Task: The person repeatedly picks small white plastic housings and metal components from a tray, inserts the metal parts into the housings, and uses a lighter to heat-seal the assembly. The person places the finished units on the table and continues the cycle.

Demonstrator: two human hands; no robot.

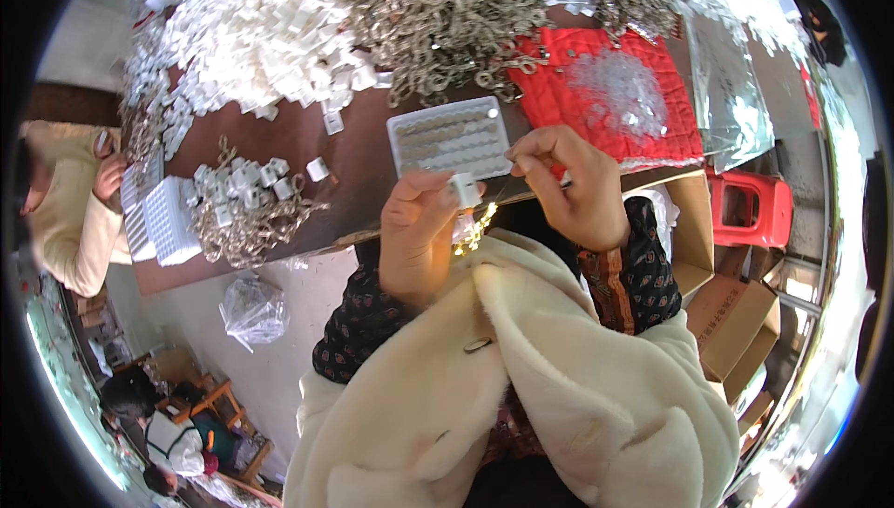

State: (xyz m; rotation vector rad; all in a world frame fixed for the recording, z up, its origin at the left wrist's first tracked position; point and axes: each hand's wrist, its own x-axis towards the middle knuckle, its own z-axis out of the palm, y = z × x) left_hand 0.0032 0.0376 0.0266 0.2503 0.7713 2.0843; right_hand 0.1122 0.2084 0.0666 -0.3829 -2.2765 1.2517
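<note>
My left hand (416,229) pinches a small white block (465,189) between thumb and fingers, near the table's front edge. A bright gold chain (476,231) hangs below that block. To its right, my right hand (579,193) is raised with thumb and forefinger pressed together. Whatever sits between those fingertips is too small to name. Just beyond both hands lies a white ridged tray (403,149) with rows of slots. Left of my hands, a heap of finished-looking white blocks (244,184) rests on tangled metal chains (253,234), with one loose white block (318,169) beside it.
Large piles of white pieces (270,28) and metal key chains (447,14) cover the table's far side. Clear plastic bits (619,89) lie on a red cloth (549,52). At right stand a red stool (752,208) and cardboard boxes (736,326). Another person (79,219) works at left.
</note>
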